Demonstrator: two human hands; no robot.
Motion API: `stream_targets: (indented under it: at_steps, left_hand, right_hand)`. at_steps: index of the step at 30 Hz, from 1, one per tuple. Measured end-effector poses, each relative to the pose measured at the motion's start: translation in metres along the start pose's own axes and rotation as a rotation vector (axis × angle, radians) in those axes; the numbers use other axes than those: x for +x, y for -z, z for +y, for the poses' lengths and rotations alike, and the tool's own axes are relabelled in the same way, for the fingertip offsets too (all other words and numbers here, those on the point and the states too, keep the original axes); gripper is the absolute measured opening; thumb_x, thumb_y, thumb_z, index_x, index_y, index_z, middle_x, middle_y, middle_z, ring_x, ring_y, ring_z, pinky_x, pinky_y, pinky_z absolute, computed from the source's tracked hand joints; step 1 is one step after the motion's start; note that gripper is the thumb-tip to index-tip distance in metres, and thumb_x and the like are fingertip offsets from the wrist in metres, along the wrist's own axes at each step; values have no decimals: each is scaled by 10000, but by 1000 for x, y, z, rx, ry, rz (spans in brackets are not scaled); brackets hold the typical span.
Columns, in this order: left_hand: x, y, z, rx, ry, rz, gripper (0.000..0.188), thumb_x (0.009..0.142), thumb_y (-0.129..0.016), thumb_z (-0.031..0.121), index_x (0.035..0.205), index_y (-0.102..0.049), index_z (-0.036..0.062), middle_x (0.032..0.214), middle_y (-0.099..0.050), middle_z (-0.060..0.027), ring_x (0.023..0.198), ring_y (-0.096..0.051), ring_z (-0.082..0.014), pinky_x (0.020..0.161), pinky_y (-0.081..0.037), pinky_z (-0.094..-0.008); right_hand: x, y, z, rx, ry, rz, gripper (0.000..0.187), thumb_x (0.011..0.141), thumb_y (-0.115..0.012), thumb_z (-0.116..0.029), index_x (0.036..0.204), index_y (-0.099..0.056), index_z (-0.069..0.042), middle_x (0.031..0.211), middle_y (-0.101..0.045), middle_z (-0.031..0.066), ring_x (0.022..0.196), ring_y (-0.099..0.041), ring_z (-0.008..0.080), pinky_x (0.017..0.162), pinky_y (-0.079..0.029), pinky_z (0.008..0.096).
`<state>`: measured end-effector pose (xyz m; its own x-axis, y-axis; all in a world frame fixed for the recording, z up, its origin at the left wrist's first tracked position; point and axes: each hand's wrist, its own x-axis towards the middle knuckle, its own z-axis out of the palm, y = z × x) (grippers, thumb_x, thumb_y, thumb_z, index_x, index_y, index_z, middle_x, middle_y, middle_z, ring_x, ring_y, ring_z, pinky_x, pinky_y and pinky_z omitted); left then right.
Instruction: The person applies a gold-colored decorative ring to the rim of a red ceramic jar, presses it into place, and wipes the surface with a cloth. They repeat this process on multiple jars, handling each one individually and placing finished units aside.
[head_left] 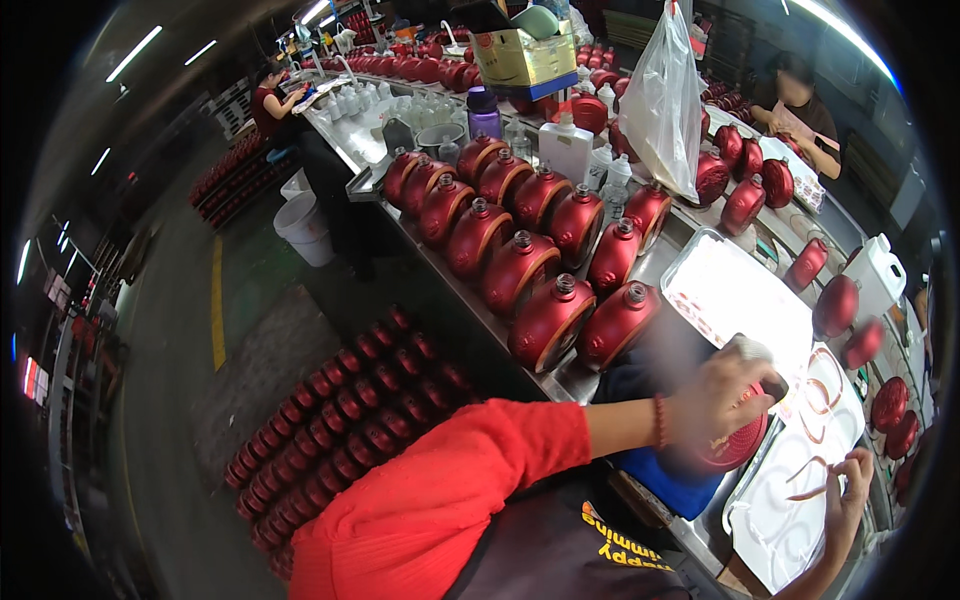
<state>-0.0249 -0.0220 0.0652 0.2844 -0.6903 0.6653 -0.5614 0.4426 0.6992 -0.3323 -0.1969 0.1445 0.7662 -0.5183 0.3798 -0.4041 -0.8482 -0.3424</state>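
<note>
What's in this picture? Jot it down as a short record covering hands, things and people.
Left hand: blurred, over a red round bottle; grip unclear
Right hand: fingers near a thin curved strip; contact unclear
Bench: rows of red bottles, white tray with reddish marks
Above bench: clear plastic bag
Floor: white bucket, rows of red objects
Other people: two, upper left and upper right

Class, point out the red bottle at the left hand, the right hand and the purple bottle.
Red bottle (740, 449): head view, flat face.
Right hand (848, 494): head view, middle of hand.
Purple bottle (485, 120): head view, body.
</note>
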Motion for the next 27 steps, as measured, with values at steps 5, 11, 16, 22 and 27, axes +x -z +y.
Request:
stream_targets:
  at_steps: [5, 11, 16, 22, 27]
  left_hand:
    - [61, -28, 37, -378, -37, -330, 427, 952, -671, 313, 1242, -649, 1, 1223, -659, -223, 1219, -577, -350, 1060, -432, -434]
    - [54, -21, 52, -688, 106, -606, 285, 982, -654, 209, 1126, -684, -34, 1038, -692, -112, 993, -640, -180, 891, -513, -331]
    - [36, 7, 50, -805, 479, -655, 234, 1016, -603, 159, 1156, -667, -18, 1047, -659, -47, 933, -610, -103, 853, -498, -263]
    - [24, 29, 55, -839, 601, -551, 219, 1032, -612, 195, 1137, -649, 6, 944, -655, -12, 823, -604, -63, 787, -495, -230]
    - [16, 40, 47, -632, 560, -559, 178, 1045, -578, 139, 1156, -644, 18, 945, -640, -11, 798, -595, -62, 741, -487, -211]
  right_hand:
    - [28, 9, -96, 99, 132, 7, 140, 841, -663, 18, 879, -529, 4, 1194, -491, 170, 1086, -531, 310, 942, -435, 362]
    - [33, 2, -131, 3, 298, 133, 142, 847, -706, 7, 915, -581, -8, 1218, -535, 180, 1128, -586, 345, 923, -477, 393]
    - [31, -10, -121, 118, 244, 92, 130, 864, -704, -1, 923, -591, -20, 1209, -561, 159, 1139, -575, 322, 968, -455, 392]
    - [27, -22, -116, 167, 223, 124, 101, 900, -712, -59, 917, -615, -35, 1186, -595, 117, 1066, -604, 281, 897, -484, 370]
    - [19, -37, -113, 275, 149, 22, 92, 931, -690, -70, 933, -609, -26, 1191, -590, 114, 1053, -600, 256, 887, -484, 352]
